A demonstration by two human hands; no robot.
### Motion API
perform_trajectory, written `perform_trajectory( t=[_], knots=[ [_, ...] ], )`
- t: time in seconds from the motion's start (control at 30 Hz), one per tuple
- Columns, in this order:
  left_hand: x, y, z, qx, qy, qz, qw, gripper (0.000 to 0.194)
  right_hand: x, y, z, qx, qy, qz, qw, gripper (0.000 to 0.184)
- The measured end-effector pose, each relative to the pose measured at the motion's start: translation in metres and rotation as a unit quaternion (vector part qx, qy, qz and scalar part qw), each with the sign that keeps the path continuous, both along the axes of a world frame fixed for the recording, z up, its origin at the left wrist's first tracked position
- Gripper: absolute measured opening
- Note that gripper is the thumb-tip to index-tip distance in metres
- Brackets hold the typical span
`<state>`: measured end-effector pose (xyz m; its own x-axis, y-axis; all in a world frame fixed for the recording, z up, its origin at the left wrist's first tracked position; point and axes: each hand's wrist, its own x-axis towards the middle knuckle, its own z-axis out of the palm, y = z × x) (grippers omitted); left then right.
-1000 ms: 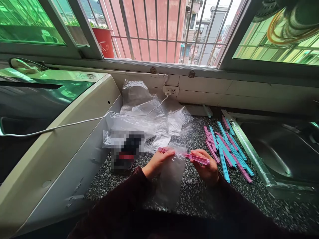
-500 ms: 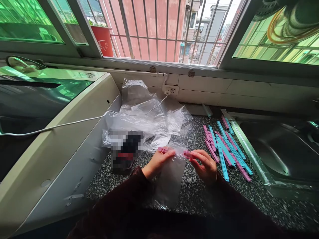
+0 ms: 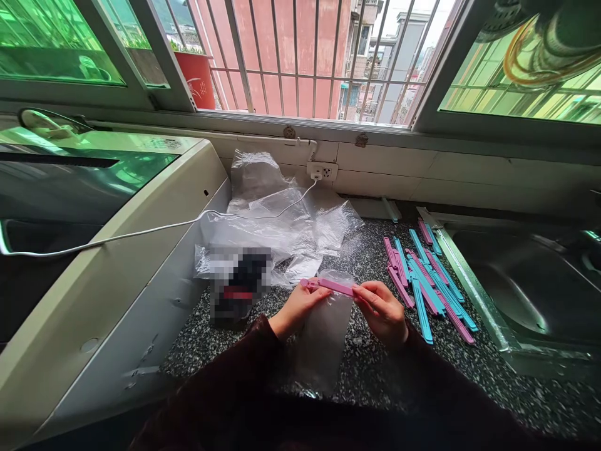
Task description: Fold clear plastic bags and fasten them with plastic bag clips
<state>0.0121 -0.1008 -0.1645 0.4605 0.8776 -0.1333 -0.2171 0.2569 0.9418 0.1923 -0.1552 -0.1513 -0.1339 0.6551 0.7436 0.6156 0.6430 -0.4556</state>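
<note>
A pink sealing clip (image 3: 328, 285) lies across the top of a small clear plastic bag (image 3: 323, 332) on the speckled counter (image 3: 375, 376). My left hand (image 3: 295, 307) pinches the clip's left end. My right hand (image 3: 382, 310) pinches its right end. Both hands are closed on the clip, and the bag hangs down between them toward me.
A pile of several pink and blue clips (image 3: 427, 275) lies just right of my right hand, beside a steel sink (image 3: 530, 282). Crumpled clear bags (image 3: 277, 219) and a blurred dark item (image 3: 239, 282) sit to the left. A white appliance (image 3: 117, 250) with a cable fills the left side.
The clip was open with one arm angled out to the right over the bag. It now lies shut and straight across the bag's top, held at both ends.
</note>
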Motion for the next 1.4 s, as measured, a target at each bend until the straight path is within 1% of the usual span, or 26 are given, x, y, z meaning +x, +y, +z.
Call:
perform_trajectory(
  t=[0.2,0.4,0.5,0.57,0.67,0.77,0.93,1.03,1.1,1.17,1.2,1.27,1.33,1.4],
  knots=[
    [-0.002,0.000,0.005,-0.010,0.005,-0.023,1.000,0.042,0.000,0.002,-0.001,0.007,-0.004,0.012,1.000,0.039],
    [-0.002,0.001,0.002,-0.010,-0.006,-0.040,0.999,0.046,-0.001,0.005,-0.005,0.013,-0.012,0.025,1.000,0.045],
    [-0.002,0.001,0.004,-0.004,-0.006,-0.047,0.999,0.044,-0.001,0.006,-0.006,0.015,-0.012,0.024,1.000,0.046],
    [-0.003,0.000,0.007,0.016,-0.004,-0.061,0.998,0.043,0.000,0.006,-0.007,0.015,-0.013,0.023,1.000,0.045],
    [-0.006,0.001,0.012,0.074,0.018,-0.071,0.995,0.039,0.001,0.006,-0.007,0.011,-0.019,0.022,1.000,0.043],
    [-0.009,0.002,0.014,0.114,0.062,-0.042,0.991,0.036,0.002,0.006,-0.008,0.006,-0.025,0.016,1.000,0.040],
    [-0.010,0.005,0.016,0.129,0.118,0.045,0.984,0.040,0.003,0.007,-0.010,0.000,-0.024,0.011,1.000,0.036],
    [-0.010,0.006,0.018,0.133,0.122,0.066,0.981,0.040,0.002,0.006,-0.010,-0.015,-0.012,0.015,1.000,0.033],
    [-0.010,0.006,0.018,0.139,0.121,0.067,0.981,0.040,0.002,0.005,-0.010,-0.055,0.026,0.016,0.998,0.031],
    [-0.011,0.007,0.016,0.150,0.117,0.062,0.980,0.039,0.004,0.004,-0.009,-0.129,0.090,0.015,0.987,0.031],
    [-0.011,0.007,0.015,0.155,0.114,0.059,0.980,0.038,0.005,0.005,-0.009,-0.175,0.119,0.016,0.977,0.033],
    [-0.012,0.008,0.012,0.165,0.113,0.054,0.978,0.037,0.007,0.006,-0.008,-0.274,0.154,0.027,0.949,0.036],
    [-0.012,0.009,0.009,0.170,0.116,0.051,0.977,0.036,0.008,0.008,-0.007,-0.363,0.165,0.054,0.916,0.041],
    [-0.013,0.009,0.007,0.173,0.120,0.050,0.976,0.035,0.006,0.009,-0.005,-0.425,0.174,0.083,0.885,0.044]
  ],
)
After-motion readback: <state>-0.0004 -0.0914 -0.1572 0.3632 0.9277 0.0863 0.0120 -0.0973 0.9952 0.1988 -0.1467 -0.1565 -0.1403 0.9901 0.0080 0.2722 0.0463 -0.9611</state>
